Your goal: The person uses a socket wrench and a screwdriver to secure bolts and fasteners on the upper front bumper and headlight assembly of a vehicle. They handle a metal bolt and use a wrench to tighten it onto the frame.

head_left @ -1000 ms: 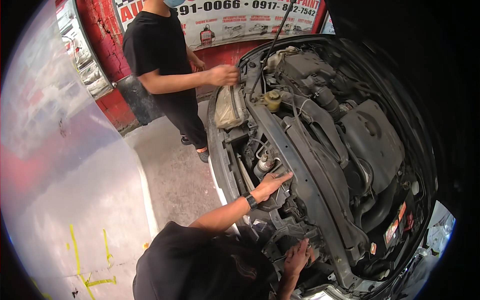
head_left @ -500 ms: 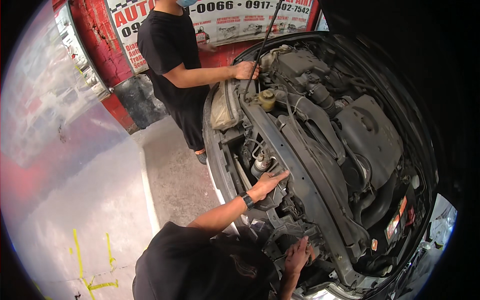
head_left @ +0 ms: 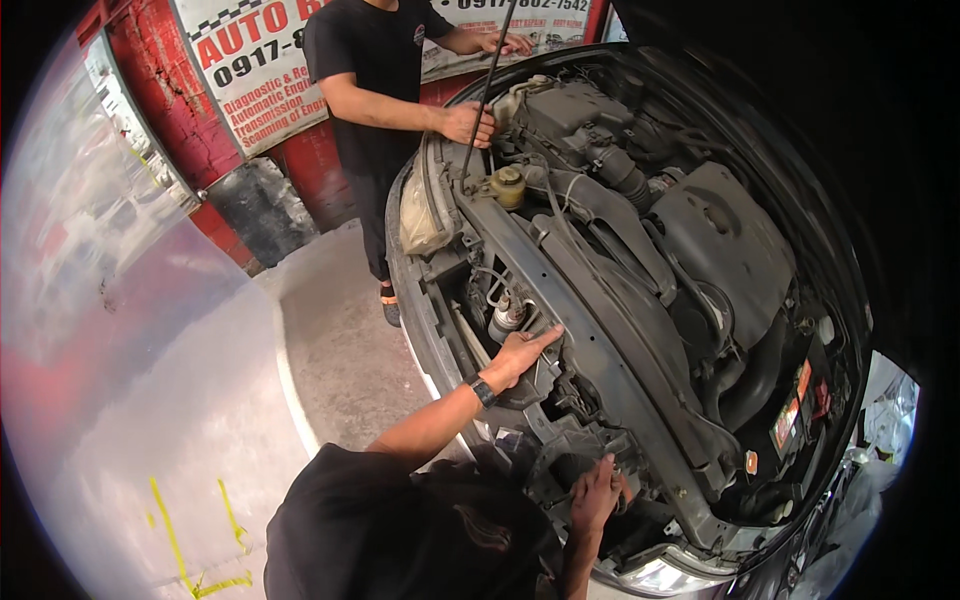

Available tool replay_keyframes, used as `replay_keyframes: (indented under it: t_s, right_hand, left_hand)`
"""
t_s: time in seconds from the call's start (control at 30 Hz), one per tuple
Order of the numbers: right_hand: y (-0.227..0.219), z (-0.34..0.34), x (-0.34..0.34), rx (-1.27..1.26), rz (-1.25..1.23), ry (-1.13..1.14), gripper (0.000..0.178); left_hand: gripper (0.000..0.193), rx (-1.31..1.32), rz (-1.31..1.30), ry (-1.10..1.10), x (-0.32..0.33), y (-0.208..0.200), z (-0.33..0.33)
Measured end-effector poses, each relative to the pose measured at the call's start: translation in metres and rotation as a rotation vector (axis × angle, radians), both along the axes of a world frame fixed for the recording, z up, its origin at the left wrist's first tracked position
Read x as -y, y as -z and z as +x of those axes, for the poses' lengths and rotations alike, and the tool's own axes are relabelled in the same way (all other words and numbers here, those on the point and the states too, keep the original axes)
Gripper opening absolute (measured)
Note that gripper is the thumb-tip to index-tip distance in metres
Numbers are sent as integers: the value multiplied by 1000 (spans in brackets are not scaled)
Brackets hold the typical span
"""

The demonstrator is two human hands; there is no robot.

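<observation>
My left hand (head_left: 518, 358), with a dark wristwatch (head_left: 481, 391) on its wrist, rests on the front edge of the black radiator support panel (head_left: 575, 335). Its index finger is stretched out along the metal, and a silver canister (head_left: 507, 315) with thin pipes sits just beyond it. Lower right, my right hand (head_left: 595, 495) is at the front brackets (head_left: 575, 440) near the headlight (head_left: 670, 575). Its fingers are closed together, partly down among the dark parts. A reddish bit (head_left: 626, 488) shows beside them; what they hold, if anything, is hidden.
Across the front corner stands a co-worker (head_left: 375, 75) in black, one hand (head_left: 468, 124) by the hood prop rod (head_left: 489, 85). The engine cover (head_left: 725, 235), yellowish reservoir (head_left: 508, 187) and battery (head_left: 795, 405) fill the bay. The raised hood is dark at upper right.
The view has shifted slightly. The co-worker stands more upright, with a second hand now out near the prop rod. My hands keep nearly the same places on the car.
</observation>
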State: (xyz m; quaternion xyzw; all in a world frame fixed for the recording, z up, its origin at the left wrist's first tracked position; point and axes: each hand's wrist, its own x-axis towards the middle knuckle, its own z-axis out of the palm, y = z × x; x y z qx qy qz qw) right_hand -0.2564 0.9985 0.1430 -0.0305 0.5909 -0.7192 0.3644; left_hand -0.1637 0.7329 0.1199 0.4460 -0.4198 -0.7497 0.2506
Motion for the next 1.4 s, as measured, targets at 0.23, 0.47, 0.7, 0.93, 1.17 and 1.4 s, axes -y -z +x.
replay_keyframes:
  t_s: [0.23,0.47,0.7,0.93,1.17,1.4]
  right_hand:
    - [3,-1,-11,53,50,28,34]
    - [-4,-6,9,36,61,-44,39]
    - [4,-10,3,43,58,-32,42]
    - [3,-9,0,53,10,-38,43]
    - [4,-9,-4,21,-12,-67,42]
    - [3,-11,5,19,43,-62,44]
  left_hand:
    - [48,-38,53,-19,-16,-48,6]
    - [42,-136,0,102,18,-27,10]
    - [40,-203,160,91,10,-17,-2]
    - [33,-383,177,5,-8,-2,-2]
    - [30,-419,95,-179,-19,-9,-2]
    - [33,-341,100,-137,-9,-2,2]
